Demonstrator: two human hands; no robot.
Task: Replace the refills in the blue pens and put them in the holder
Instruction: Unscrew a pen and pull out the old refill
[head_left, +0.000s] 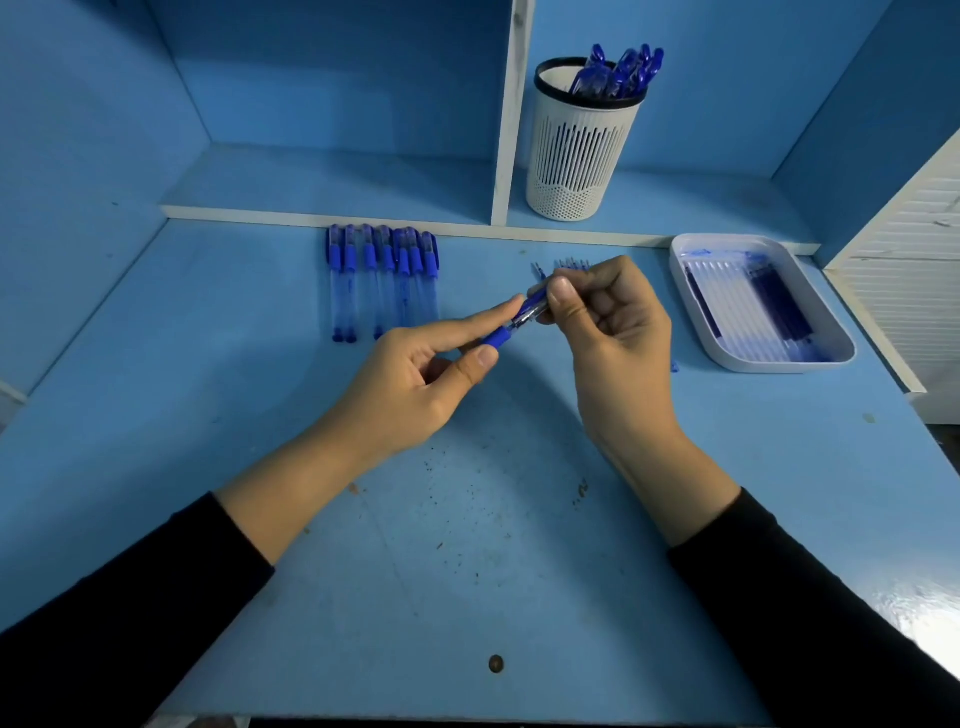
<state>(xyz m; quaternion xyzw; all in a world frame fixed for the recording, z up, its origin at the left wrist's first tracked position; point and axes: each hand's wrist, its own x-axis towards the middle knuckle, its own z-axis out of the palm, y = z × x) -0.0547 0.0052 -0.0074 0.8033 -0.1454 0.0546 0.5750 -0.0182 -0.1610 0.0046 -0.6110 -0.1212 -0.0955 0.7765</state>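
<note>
Head view: at centre frame, a person's left hand (415, 384) pinches the blue grip of a pen (497, 338) between thumb and forefinger. The right hand (615, 338), fingers curled, grips its clear barrel above the blue desk (467, 571). A row of pens (384, 275) lies upper left of centre. The white holder (579, 156), bearing pens, stands on the shelf at top, and a tray (677, 267) of refills (779, 306) sits at right.

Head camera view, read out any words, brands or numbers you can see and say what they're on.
No text is legible here.
Row of pens: faint marks on the barrels, too small and blurred to read.
Held pen: nothing readable.
Pen holder: no label shows.
Tray: no print shows.
</note>
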